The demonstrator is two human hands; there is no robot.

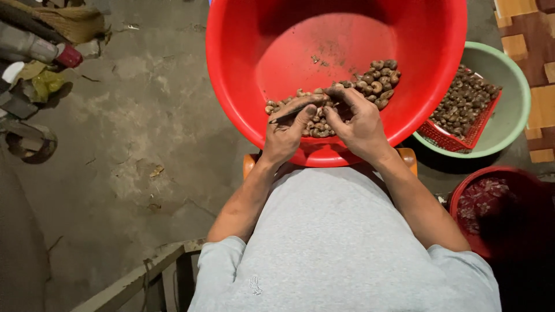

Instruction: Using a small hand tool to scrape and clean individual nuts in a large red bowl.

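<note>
**While both hands meet over the red basin, a thin tool and a nut sit between the fingers**

Where the two hands come together at frame centre, the left hand [286, 132] is closed around a thin dark tool [287, 112]; the tool pokes out toward the left from between thumb and fingers. Right hand [357, 122] is curled, fingertips pinched toward the left thumb, apparently on a small nut, but the nut itself is too hidden to confirm. Both hands are dirty and hover just above the near inner wall of the big red basin [289, 34], which fills the upper centre of the frame.

Cashew nuts [378, 78] lie in a loose band on the basin floor, directly under and just beyond the fingertips, piling thicker to the upper right of the right hand. Some touch the fingers.

At the right edge, a pale green bowl [511, 81] holds a red mesh basket [459, 136] full of similar brown nuts, well apart from the hands. Lower right: a dark red bucket [520, 179] with reddish bits inside. An orange stool edge [407, 156] shows under the basin. Grey shirt [341, 248] fills the lower centre. Concrete floor [144, 115] on the left, clutter in the upper left corner.
</note>
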